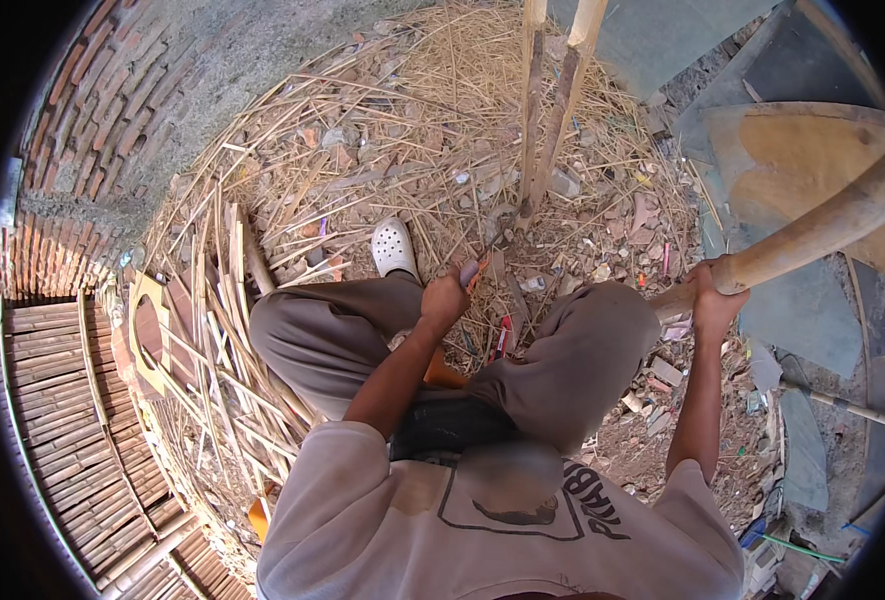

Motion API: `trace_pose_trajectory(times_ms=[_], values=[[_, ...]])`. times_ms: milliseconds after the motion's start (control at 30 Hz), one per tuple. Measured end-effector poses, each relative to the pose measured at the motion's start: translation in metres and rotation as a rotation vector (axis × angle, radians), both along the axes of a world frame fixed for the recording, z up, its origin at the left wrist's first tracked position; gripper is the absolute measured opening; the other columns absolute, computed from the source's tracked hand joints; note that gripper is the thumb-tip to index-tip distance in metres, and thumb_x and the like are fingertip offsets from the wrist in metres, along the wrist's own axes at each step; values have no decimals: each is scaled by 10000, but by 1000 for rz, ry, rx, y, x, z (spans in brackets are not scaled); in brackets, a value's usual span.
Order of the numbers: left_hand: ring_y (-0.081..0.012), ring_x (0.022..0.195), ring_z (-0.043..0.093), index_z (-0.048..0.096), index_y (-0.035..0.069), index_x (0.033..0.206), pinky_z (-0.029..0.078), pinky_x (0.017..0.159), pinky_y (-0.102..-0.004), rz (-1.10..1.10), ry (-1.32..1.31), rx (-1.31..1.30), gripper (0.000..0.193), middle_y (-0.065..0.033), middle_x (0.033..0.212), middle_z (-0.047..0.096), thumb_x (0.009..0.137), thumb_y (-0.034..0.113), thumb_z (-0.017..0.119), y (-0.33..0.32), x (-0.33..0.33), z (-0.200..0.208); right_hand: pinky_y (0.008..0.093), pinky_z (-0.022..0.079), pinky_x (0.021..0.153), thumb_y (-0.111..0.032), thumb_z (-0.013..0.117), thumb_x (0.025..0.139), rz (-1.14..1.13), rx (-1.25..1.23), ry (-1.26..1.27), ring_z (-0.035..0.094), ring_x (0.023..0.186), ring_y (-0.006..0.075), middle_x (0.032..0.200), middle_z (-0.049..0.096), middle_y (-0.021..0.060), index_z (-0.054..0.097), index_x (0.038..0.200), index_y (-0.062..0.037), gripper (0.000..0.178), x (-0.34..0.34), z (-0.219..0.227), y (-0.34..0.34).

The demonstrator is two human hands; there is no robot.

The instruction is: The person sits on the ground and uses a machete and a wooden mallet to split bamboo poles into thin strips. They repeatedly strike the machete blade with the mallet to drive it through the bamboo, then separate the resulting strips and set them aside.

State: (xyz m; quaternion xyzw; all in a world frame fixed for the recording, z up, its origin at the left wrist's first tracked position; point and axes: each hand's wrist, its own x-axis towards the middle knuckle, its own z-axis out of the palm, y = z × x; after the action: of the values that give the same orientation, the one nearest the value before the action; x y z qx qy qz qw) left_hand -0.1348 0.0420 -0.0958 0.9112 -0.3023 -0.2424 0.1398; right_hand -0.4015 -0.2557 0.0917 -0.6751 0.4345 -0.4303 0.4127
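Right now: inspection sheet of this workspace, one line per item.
Surface: bare ground strewn with straw, splinters and rubble.
Job's things: split bamboo pole standing upright ahead; thick bamboo pole slanting in from the right; a knife handle shows at the left hand, blade hard to make out.
Clutter: bamboo strips piled at left, brick bits, small scraps.
Grippers: left hand closed on the knife handle; right hand closed round the thick pole.
Cables: nothing seen.
Surroundings: brick wall upper left, bamboo mat at left, flat slabs at right; white clog on one foot.
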Motion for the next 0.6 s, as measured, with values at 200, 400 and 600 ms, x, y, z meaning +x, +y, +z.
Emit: trace_pose_trajectory(times_ms=[200,400,600], values=[[-448,813,677,582,2,1043,523,751,-548,-50,-32,-28,261,-270,855,684,833,156,603,3,4,-7,349,520,759,-221,764,770,319,671,8,677,863,210,901,710,129,672,1090,34,420,-91,-222,54],[-421,814,685,593,20,1021,538,745,-521,-47,-60,14,257,-237,855,694,830,189,628,8,-1,-5,302,453,489,31,665,684,400,594,582,581,546,157,729,644,81,651,1026,59,344,-39,-20,2],[-410,835,690,608,32,1012,541,763,-513,-20,-72,-9,270,-235,886,696,811,206,652,1,7,-8,311,455,493,54,614,736,108,71,86,546,518,164,684,568,68,529,858,-8,161,-16,104,-22]])
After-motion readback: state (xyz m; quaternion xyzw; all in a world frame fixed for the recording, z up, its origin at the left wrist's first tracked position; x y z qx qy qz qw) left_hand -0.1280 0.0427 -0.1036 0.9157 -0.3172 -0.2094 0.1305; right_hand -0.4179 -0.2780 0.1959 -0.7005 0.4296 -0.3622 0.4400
